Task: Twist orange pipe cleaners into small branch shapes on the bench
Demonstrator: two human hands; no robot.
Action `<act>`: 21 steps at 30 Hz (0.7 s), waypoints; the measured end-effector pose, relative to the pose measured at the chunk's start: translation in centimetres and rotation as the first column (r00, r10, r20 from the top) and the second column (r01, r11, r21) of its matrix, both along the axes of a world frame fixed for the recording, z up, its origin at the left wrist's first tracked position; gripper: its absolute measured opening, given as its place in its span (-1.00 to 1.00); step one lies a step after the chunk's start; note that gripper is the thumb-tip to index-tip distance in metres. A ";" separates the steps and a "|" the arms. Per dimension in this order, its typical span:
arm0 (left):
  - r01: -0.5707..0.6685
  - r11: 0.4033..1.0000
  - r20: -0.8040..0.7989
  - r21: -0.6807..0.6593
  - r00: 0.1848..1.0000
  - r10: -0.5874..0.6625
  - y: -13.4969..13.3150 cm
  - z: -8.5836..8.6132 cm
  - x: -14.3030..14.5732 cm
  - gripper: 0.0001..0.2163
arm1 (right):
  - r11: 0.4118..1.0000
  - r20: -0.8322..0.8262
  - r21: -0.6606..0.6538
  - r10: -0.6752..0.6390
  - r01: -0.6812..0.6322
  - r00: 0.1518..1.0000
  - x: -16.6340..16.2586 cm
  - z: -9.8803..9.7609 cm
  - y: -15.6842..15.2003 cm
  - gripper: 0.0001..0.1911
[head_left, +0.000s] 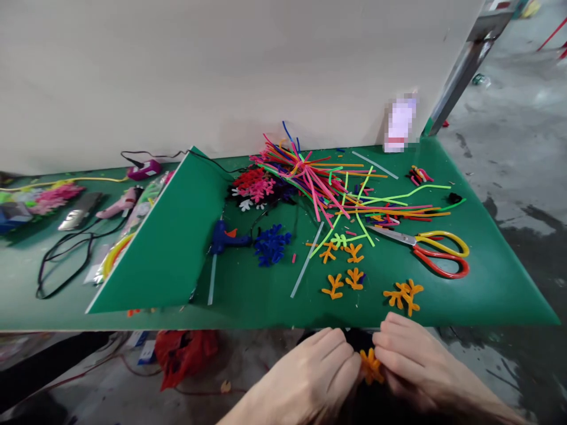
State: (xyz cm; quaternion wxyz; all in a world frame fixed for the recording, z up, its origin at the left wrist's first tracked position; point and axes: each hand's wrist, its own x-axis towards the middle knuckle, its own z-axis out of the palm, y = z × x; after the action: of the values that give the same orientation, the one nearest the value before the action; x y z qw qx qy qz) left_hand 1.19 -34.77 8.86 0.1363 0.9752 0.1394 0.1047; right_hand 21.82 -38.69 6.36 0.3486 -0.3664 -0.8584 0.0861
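Note:
An orange pipe-cleaner branch (371,366) sits between my two hands, just off the table's front edge. My left hand (316,366) pinches it from the left, and my right hand (414,357) grips its other side with curled fingers. Beyond the hands, several orange branched pieces (354,278) lie on the green table, with a larger orange pair (404,296) closer to my right hand. Scissors (416,239) with one yellow and one red handle lie open behind that pair.
A heap of coloured pipe cleaners (305,171) spreads at the back. Left of it are blue branches (271,245), a blue glue gun (225,238) and a slanted green board (155,248). A glue stick (306,260) lies mid-table. A pixelated upright object (400,124) leans at the wall.

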 end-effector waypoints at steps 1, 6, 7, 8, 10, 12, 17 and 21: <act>-0.036 0.999 0.055 -0.032 0.998 0.037 0.0 -0.4 0.1 -0.80 | 1.000 0.021 0.015 -0.005 0.005 1.000 0.0 -0.2 -0.2 -0.66; -0.201 0.926 0.294 -0.321 0.908 0.299 0.0 -2.2 1.0 -0.89 | 0.987 0.113 0.159 -0.054 0.036 0.992 -0.1 -1.6 -0.6 -0.62; -0.218 0.907 0.309 -0.361 0.890 0.336 0.0 -2.5 1.2 -0.88 | 0.983 0.106 0.171 -0.085 0.066 0.991 -0.2 -1.8 -0.7 -0.63; -0.236 0.891 0.321 -0.389 0.871 0.371 0.0 -2.8 1.3 -0.87 | 0.980 0.099 0.176 -0.116 0.098 0.988 -0.4 -2.1 -0.7 -0.64; -0.269 0.879 0.355 -0.394 0.837 0.415 -0.2 -3.3 1.6 -0.86 | 0.970 0.083 0.185 -0.175 0.157 0.981 -0.8 -2.7 -0.9 -0.68; -0.302 0.889 0.419 -0.346 0.797 0.434 -0.4 -3.8 1.7 -0.85 | 0.958 0.047 0.191 -0.227 0.215 0.973 -1.1 -3.2 -0.8 -0.75; -0.353 0.736 0.349 -0.577 0.708 0.614 -0.7 -4.6 1.4 -0.96 | 0.966 -0.055 0.047 -0.250 0.253 0.967 -1.5 -4.1 -0.2 -0.84; -0.370 0.659 0.242 -0.655 0.724 0.646 -0.8 -4.8 0.8 -0.92 | 0.972 -0.124 -0.069 -0.231 0.224 0.965 -1.9 -4.4 0.1 -0.84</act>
State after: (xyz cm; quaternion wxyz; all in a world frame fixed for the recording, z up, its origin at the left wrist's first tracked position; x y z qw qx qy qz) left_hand 2.01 -35.55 4.09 0.4102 0.7534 0.4031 0.3189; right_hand 19.92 -38.57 1.98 0.4017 -0.4654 -0.7832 0.0930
